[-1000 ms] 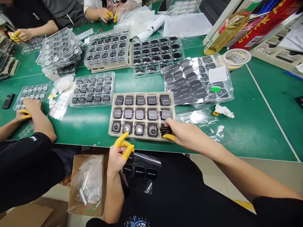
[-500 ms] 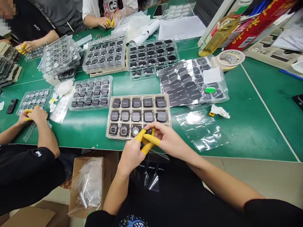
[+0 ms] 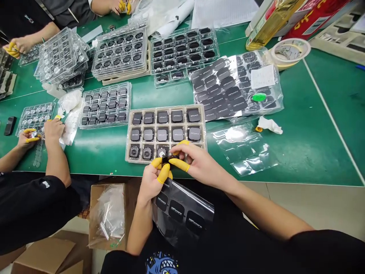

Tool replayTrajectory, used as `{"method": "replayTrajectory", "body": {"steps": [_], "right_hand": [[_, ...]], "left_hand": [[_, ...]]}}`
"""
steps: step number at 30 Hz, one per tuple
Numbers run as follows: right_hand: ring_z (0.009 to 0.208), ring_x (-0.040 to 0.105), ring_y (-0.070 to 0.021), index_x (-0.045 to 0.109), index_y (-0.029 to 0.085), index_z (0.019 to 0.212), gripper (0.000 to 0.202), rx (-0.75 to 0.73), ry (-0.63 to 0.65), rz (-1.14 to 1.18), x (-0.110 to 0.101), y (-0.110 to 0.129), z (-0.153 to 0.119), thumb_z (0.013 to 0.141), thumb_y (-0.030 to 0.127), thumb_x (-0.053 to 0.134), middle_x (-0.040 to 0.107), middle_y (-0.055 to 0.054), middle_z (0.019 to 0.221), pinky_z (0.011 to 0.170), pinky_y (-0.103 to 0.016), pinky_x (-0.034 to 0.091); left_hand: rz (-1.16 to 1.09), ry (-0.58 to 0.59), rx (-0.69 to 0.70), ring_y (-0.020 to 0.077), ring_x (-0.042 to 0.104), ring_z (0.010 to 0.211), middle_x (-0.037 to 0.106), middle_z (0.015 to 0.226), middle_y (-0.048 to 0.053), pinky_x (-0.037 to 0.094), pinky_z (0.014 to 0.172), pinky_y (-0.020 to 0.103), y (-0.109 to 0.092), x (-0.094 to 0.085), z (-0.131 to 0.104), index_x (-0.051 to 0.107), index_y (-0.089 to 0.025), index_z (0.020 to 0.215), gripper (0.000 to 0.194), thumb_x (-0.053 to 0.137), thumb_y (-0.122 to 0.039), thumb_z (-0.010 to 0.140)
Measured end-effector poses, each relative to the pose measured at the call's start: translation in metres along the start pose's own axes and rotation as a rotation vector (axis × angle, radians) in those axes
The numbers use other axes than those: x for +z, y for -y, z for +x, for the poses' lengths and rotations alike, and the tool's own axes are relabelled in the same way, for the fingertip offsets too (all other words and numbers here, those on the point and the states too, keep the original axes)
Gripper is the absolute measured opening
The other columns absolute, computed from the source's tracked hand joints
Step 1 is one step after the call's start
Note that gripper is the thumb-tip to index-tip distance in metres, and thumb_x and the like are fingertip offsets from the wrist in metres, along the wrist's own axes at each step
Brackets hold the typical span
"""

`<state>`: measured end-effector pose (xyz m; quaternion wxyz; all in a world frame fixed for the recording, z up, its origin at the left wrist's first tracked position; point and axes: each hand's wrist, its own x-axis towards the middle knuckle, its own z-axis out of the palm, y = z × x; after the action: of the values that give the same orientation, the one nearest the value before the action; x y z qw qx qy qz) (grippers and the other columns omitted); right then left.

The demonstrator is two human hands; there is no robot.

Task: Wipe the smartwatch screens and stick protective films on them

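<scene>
Fingers (image 3: 163,174) clamped: left hand (image 3: 150,182) on film (image 3: 170,227), right hand (image 3: 201,163) probably on a watch (image 3: 165,160).

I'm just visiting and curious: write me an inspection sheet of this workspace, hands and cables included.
Surface: green table, pale lines across it.
Job's things: beige tray, its two far rows filled with dark squares, near row partly hidden; film with printed black labels, off the table's near edge.
Clutter: clear bag, crumpled tissue, tape roll and bottle.
Grippers: none, bare hands with yellow finger covers; left hand grips the film, right hand holds a small dark piece against the left fingers.
Cables: nothing seen.
Surroundings: other people's hands at work; open box of clear plastic below.
</scene>
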<state>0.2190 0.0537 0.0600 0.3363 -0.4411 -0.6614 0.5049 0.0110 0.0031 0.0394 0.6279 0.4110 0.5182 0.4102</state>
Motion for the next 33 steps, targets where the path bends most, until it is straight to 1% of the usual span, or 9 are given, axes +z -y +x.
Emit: {"method": "replayTrajectory", "body": {"steps": [3, 7, 10, 15, 18, 22, 27, 30, 33], "right_hand": [[0.081, 0.061, -0.0196, 0.076, 0.024, 0.111, 0.016, 0.001, 0.034, 0.071, 0.003, 0.002, 0.002, 0.104, 0.035, 0.067, 0.073, -0.005, 0.099, 0.075, -0.035, 0.052], [0.078, 0.059, -0.0196, 0.076, 0.024, 0.105, 0.019, 0.115, 0.075, 0.226, 0.005, 0.003, 0.003, 0.101, 0.043, 0.071, 0.072, -0.003, 0.091, 0.071, -0.034, 0.053], [0.080, 0.060, -0.0196, 0.075, 0.025, 0.107, 0.020, 0.134, 0.093, 0.257, 0.007, 0.002, 0.002, 0.100, 0.043, 0.071, 0.073, -0.003, 0.095, 0.073, -0.034, 0.054], [0.080, 0.060, -0.0198, 0.074, 0.026, 0.118, 0.020, 0.086, 0.075, 0.177, 0.009, 0.003, -0.001, 0.103, 0.038, 0.067, 0.076, -0.005, 0.104, 0.071, -0.034, 0.052], [0.082, 0.063, -0.0200, 0.074, 0.026, 0.113, 0.015, 0.027, 0.085, 0.128, 0.009, 0.002, -0.002, 0.105, 0.034, 0.064, 0.078, -0.005, 0.105, 0.073, -0.035, 0.053], [0.092, 0.070, -0.0216, 0.071, 0.026, 0.108, 0.010, -0.054, 0.094, 0.045, 0.011, 0.001, -0.002, 0.107, 0.028, 0.060, 0.078, -0.005, 0.105, 0.082, -0.036, 0.055], [0.110, 0.071, -0.0259, 0.068, 0.027, 0.104, 0.013, -0.135, 0.033, -0.014, 0.012, 0.009, -0.005, 0.110, 0.027, 0.057, 0.073, -0.011, 0.124, 0.097, -0.043, 0.059], [0.113, 0.070, -0.0275, 0.067, 0.027, 0.100, 0.015, -0.149, 0.035, 0.084, 0.002, 0.016, -0.014, 0.112, 0.036, 0.061, 0.073, -0.011, 0.121, 0.101, -0.046, 0.060], [0.118, 0.071, -0.0307, 0.067, 0.028, 0.098, 0.024, -0.061, -0.119, 0.102, -0.027, 0.011, -0.027, 0.109, 0.049, 0.068, 0.074, -0.012, 0.121, 0.107, -0.051, 0.058]], "left_hand": [[-0.018, 0.040, -0.020, 0.0099, 0.062, 0.061, 0.071, 0.080, -0.002, 0.050, 0.059, 0.022, 0.002, 0.000, -0.001, 0.069, -0.020, 0.126, 0.058, 0.088, -0.064, 0.092], [0.034, 0.118, -0.068, 0.0072, 0.054, 0.052, 0.076, 0.088, -0.001, 0.042, 0.050, 0.021, 0.005, -0.009, -0.003, 0.053, -0.029, 0.162, 0.093, 0.097, -0.054, 0.085], [0.144, 0.133, -0.036, 0.0097, 0.057, 0.054, 0.078, 0.087, 0.001, 0.047, 0.050, 0.023, 0.006, -0.015, -0.003, 0.062, -0.027, 0.159, 0.084, 0.097, -0.049, 0.086], [0.224, 0.117, 0.097, 0.0216, 0.079, 0.080, 0.085, 0.101, 0.007, 0.068, 0.073, 0.033, 0.010, -0.015, -0.002, 0.064, -0.024, 0.157, 0.076, 0.093, -0.045, 0.091], [0.220, 0.111, 0.104, 0.0195, 0.075, 0.075, 0.083, 0.097, 0.007, 0.065, 0.068, 0.030, 0.013, -0.016, -0.002, 0.065, -0.022, 0.156, 0.075, 0.093, -0.046, 0.091], [0.200, 0.098, 0.084, 0.0102, 0.054, 0.057, 0.073, 0.079, -0.001, 0.046, 0.052, 0.023, 0.018, -0.019, -0.001, 0.070, -0.021, 0.145, 0.071, 0.097, -0.049, 0.086], [0.053, 0.091, 0.072, 0.0112, 0.063, 0.061, 0.076, 0.085, 0.000, 0.052, 0.058, 0.023, 0.020, -0.015, 0.003, 0.069, -0.023, 0.134, 0.068, 0.100, -0.052, 0.080], [-0.038, 0.068, 0.104, 0.0146, 0.073, 0.065, 0.078, 0.086, 0.001, 0.062, 0.065, 0.027, 0.018, -0.013, 0.003, 0.069, -0.025, 0.127, 0.066, 0.103, -0.051, 0.077], [-0.081, 0.041, 0.198, 0.0181, 0.078, 0.064, 0.078, 0.078, 0.000, 0.066, 0.065, 0.030, 0.015, -0.015, 0.000, 0.070, -0.025, 0.125, 0.064, 0.105, -0.047, 0.077]]}}
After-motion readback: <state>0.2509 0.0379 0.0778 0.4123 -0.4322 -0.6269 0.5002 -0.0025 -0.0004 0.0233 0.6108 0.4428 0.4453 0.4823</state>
